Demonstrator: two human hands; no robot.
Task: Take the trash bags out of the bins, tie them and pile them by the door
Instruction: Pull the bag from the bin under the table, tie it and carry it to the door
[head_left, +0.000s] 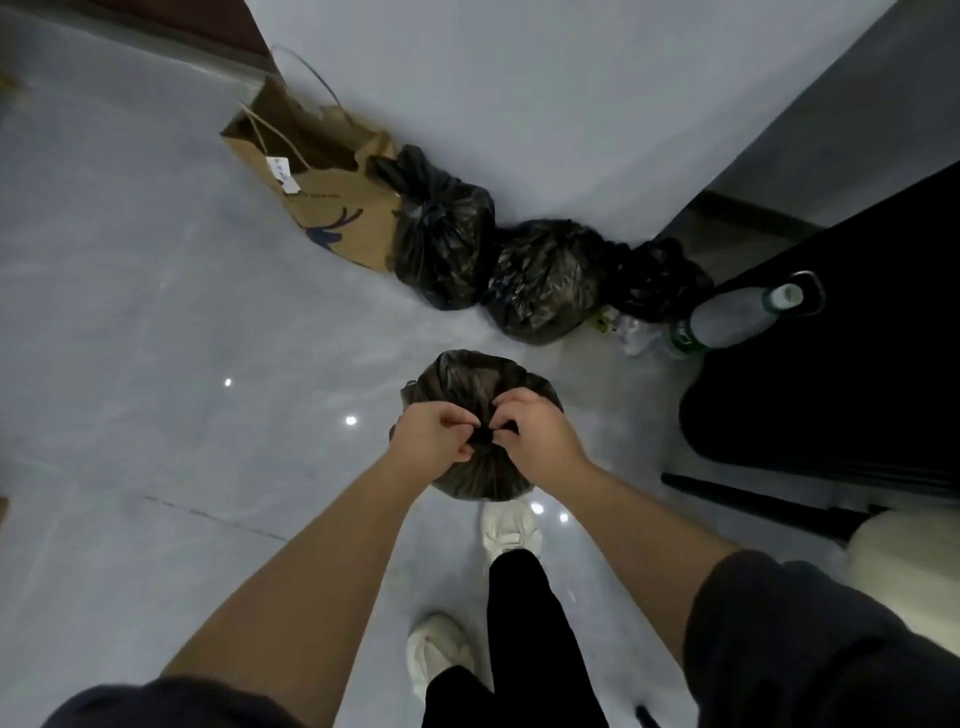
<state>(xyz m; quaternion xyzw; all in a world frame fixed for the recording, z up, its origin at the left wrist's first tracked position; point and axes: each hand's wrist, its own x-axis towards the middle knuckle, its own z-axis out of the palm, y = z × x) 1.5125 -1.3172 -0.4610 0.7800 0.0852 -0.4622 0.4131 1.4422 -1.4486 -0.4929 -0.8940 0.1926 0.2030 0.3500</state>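
A full dark trash bag (470, 379) stands on the grey floor in front of my feet. Its neck is gathered into a black knot at the top. My left hand (428, 434) pinches the knot from the left and my right hand (535, 431) pinches it from the right, fingers curled round the twisted plastic. Along the white wall beyond lie three tied black trash bags: one (441, 239) next to a paper bag, one (545, 280) in the middle, and a smaller one (660, 280) at the right.
A brown paper carrier bag (322, 176) leans on the wall at the left of the pile. A plastic bottle (727, 317) lies by a large black object (841, 374) at the right. My white shoes (511, 530) stand just behind the bag. A dark wooden door edge (208, 21) is at top left.
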